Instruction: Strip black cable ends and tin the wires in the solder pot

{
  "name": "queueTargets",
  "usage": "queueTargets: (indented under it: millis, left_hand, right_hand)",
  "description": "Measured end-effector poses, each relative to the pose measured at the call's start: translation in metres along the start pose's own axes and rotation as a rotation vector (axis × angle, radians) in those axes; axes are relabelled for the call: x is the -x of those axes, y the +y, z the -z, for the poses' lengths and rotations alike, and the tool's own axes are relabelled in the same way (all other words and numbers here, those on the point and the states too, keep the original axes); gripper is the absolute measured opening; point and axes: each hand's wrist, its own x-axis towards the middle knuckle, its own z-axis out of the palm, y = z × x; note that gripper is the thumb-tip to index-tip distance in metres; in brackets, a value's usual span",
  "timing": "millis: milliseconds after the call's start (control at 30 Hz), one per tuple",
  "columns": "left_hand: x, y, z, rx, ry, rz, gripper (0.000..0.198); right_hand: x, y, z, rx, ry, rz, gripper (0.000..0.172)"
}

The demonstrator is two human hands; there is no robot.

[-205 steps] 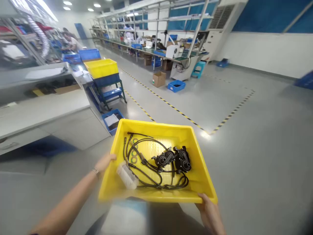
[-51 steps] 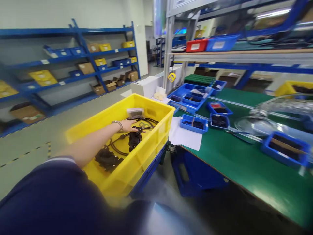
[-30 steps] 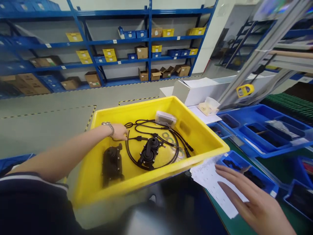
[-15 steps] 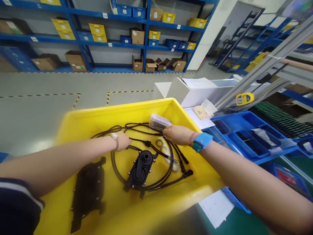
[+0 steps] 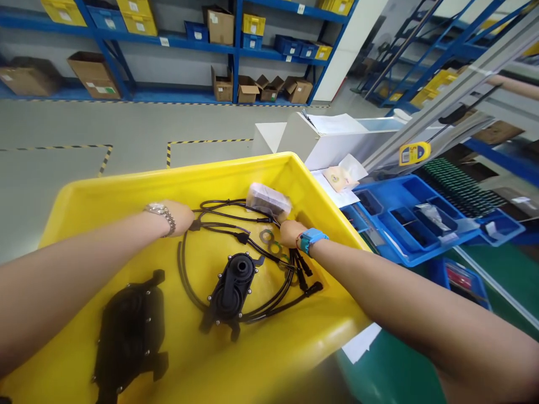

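Inside a yellow bin (image 5: 168,175), my left hand (image 5: 181,217) is closed on the left end of the black cables (image 5: 225,227). My right hand (image 5: 290,232) is closed around the same bundle farther right, its fingertips partly hidden. Beside it lies a plastic-wrapped pale block (image 5: 268,199). Several ring-shaped parts (image 5: 266,236) rest on the bin floor just left of that hand. A black housing with screws round its edge (image 5: 234,287) sits within the cable loop, and a larger dark housing (image 5: 130,331) lies at the near left, under my left forearm.
Blue sorting trays (image 5: 404,219) stand right of the bin. Behind them hang a yellow tape measure (image 5: 415,153) and a slanted metal post (image 5: 429,112). A white cabinet (image 5: 303,137) stands beyond the bin's far corner, and blue shelving (image 5: 177,40) lines the back.
My left hand has moved left, drawing the cable end with it and away from my right hand. My right hand stays by the wrapped block. The camera view has tilted down.
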Motion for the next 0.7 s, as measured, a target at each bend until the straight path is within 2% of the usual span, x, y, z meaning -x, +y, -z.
queueTargets:
  millis: [100, 167, 300, 367, 467, 567, 633, 700]
  left_hand:
    - [0.003, -0.003, 0.004, 0.018, 0.05, -0.063, 0.02]
    - [0.007, -0.004, 0.007, 0.034, 0.097, -0.134, 0.023]
    - [0.015, 0.01, 0.016, 0.083, 0.135, -0.279, 0.029]
    - [0.021, 0.024, 0.019, 0.154, 0.176, -0.401, 0.031]
    - [0.032, 0.046, 0.018, 0.273, 0.236, -0.625, 0.041]
    - [0.04, 0.06, 0.012, 0.319, 0.191, -0.788, 0.057]
    - [0.043, 0.064, 0.008, 0.342, 0.138, -0.838, 0.065]
    - [0.042, 0.065, 0.007, 0.368, 0.108, -0.854, 0.064]
  right_hand:
    - [0.002, -0.007, 0.02, -0.006, -0.185, -0.123, 0.022]
    - [0.005, -0.01, 0.038, -0.016, -0.262, -0.175, 0.018]
    - [0.019, -0.01, 0.078, -0.066, -0.26, -0.21, 0.023]
    - [0.028, -0.008, 0.09, -0.151, -0.217, -0.203, 0.024]
    - [0.04, -0.008, 0.095, -0.365, -0.084, -0.181, 0.027]
    - [0.045, -0.013, 0.094, -0.401, 0.088, -0.205, 0.022]
    - [0.045, -0.016, 0.095, -0.352, 0.202, -0.234, 0.022]
    - [0.044, -0.016, 0.098, -0.37, 0.379, -0.216, 0.022]
